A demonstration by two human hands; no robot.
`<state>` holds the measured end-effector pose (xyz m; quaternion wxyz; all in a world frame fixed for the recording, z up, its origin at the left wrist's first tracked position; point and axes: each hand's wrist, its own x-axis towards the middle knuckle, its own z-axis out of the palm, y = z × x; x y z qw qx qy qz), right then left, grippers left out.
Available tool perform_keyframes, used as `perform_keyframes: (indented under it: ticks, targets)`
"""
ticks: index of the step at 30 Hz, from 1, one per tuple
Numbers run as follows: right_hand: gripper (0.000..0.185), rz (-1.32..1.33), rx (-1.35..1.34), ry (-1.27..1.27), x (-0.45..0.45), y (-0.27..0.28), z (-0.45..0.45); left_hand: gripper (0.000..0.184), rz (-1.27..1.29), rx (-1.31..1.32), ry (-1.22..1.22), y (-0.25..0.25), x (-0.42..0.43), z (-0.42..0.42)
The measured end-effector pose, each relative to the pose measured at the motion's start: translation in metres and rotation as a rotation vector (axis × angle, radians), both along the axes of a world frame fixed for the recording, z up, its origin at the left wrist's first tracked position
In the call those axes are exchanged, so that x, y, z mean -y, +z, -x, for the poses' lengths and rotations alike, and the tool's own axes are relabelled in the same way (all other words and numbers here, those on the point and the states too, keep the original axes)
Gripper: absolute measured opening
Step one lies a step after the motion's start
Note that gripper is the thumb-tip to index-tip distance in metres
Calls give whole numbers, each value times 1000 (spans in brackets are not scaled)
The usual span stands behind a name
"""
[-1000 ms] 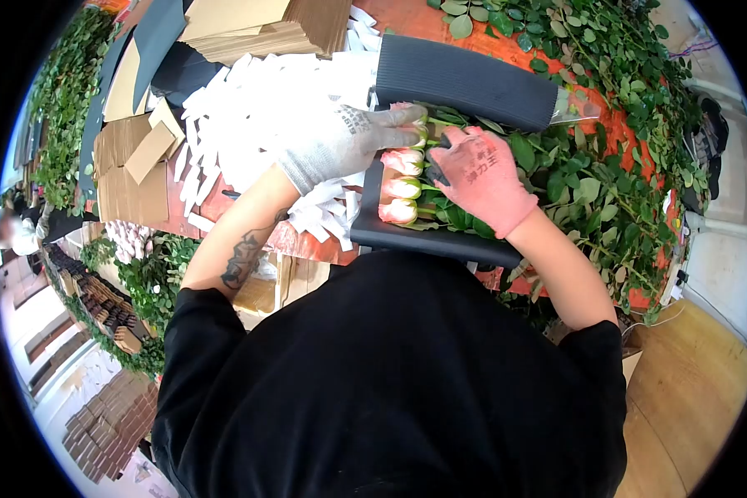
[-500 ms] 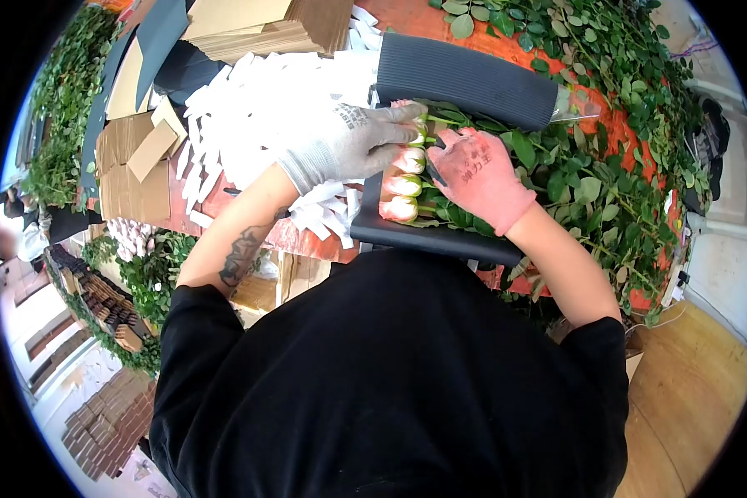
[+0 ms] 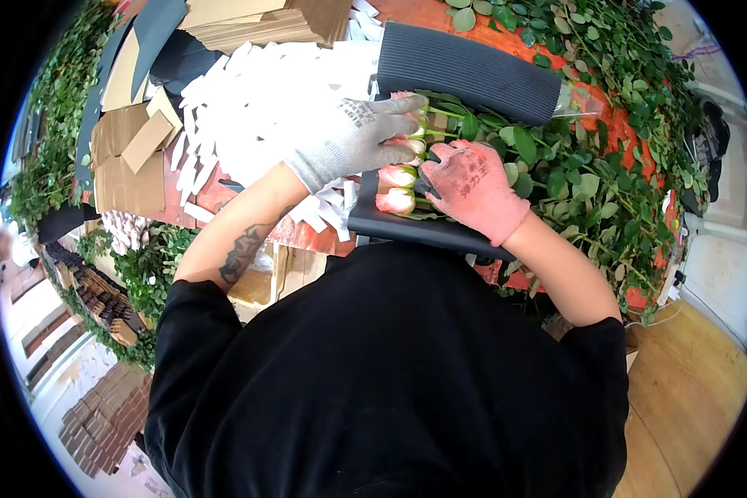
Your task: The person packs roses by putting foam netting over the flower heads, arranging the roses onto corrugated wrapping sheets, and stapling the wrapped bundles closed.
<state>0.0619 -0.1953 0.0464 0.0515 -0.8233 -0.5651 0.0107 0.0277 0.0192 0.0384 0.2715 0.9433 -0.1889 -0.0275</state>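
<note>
Several pink-and-white roses (image 3: 396, 201) lie in a row on dark wrapping sheet (image 3: 423, 233), heads to the left and leafy stems to the right. My left hand (image 3: 353, 137), in a grey glove, rests on the upper rose heads with its fingers stretched and apart. My right hand (image 3: 473, 187), in a pink glove with dark stains, is just right of the heads, over the stems. Its fingers are curled down at the necks of the roses; whatever is between the fingertips is hidden.
A ribbed dark roll (image 3: 469, 73) lies beyond the roses. White paper strips (image 3: 241, 116) are heaped left, near stacked cardboard (image 3: 261, 25) and brown card pieces (image 3: 129, 158). Rose foliage (image 3: 614, 158) covers the right side of the red table (image 3: 210, 199).
My right hand has shifted a little down toward the nearer roses, uncovering stems and a brown patch between the upper ones. My left hand stays on the heads, its fingers slightly more spread.
</note>
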Motion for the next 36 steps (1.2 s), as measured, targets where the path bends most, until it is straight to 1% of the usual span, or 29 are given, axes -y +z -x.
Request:
perform_keyframes:
  ticks: [3,5,6,8,11,12,13,15,16,17,19,20,22,23,24,25,26,27,28,29,30,31,33,34,35,36]
  targets:
    - [15,-8,17,29,0,-1,-1,41,8,50,-18,-2,-1,1]
    - [17,76,-50,-20,-1,4,-1,50,11,-28,-14,4,0,4]
    - [17,76,-50,-21,-1,7,1,50,11,-29,-15,6,2,7]
    - [20,-71,25,-45,1,15,7,59,-83,-81,8,8,6,11]
    - [24,-17,-44,14,8,29,16,65,-47,-130,-9,14,5,11]
    - [30,-5,-68,40,11,16,16,65,-44,-135,-8,10,4,12]
    - [30,-3,-69,39,11,7,15,66,-30,-117,-17,5,4,12]
    - [34,124,-228,22,6,0,10,68,-19,-87,-25,6,4,8]
    - [35,184,-230,17,2,6,12,69,-36,-147,-10,13,6,9]
    - [35,183,-234,18,-4,11,11,69,-54,-212,4,17,7,10]
    - [36,344,-361,-74,-15,17,8,68,-48,-182,-2,11,5,10]
    - [36,344,-362,-73,-18,17,10,67,-39,-148,-8,8,5,11]
    - [27,389,-381,-165,-24,19,9,65,-32,-141,-2,7,6,10]
    - [27,386,-365,-159,-20,19,9,63,-26,-136,7,10,6,11]
    - [27,288,-318,-122,-11,17,13,63,-29,-121,22,14,5,14]
    - [27,190,-272,-77,-2,19,17,60,-22,-51,3,20,3,19]
    - [29,185,-398,-104,2,35,15,57,-18,22,-10,26,0,25]
    - [34,-15,-399,-130,15,46,16,57,-23,38,23,32,-7,37]
    - [39,-123,-385,-219,29,73,20,53,121,45,185,38,-17,55]
    - [39,-162,-424,-276,40,95,18,48,271,50,339,41,-25,76]
    - [35,-381,-656,-381,57,95,17,44,296,-196,367,42,-30,98]
    - [36,-625,-881,-638,67,90,26,41,320,-438,383,40,-33,117]
    - [38,-539,-737,-502,83,92,24,38,378,-699,191,5,-22,155]
    - [39,-511,-688,-449,86,94,23,37,469,-858,276,-2,-11,164]
    - [43,-424,-758,-349,81,99,28,37,561,-1020,354,3,0,162]
    - [46,-376,-788,-296,76,105,34,33,737,-1096,468,20,2,161]
